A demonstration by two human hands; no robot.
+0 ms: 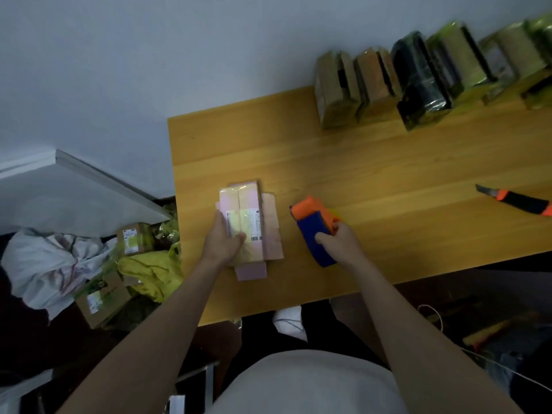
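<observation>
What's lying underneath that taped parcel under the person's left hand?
Flat pinkish cardboard sheets lie under the parcel, sticking out at its right and near sides, on the wooden table. The parcel and the left hand holding it hide how many there are.

Dim, soft focus, blurred and warped edges.

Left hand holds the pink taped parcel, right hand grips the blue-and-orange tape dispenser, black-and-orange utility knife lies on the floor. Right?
One error: the head view shows the black-and-orange utility knife lying on the yellow wooden table, not the floor. The rest holds.
</observation>
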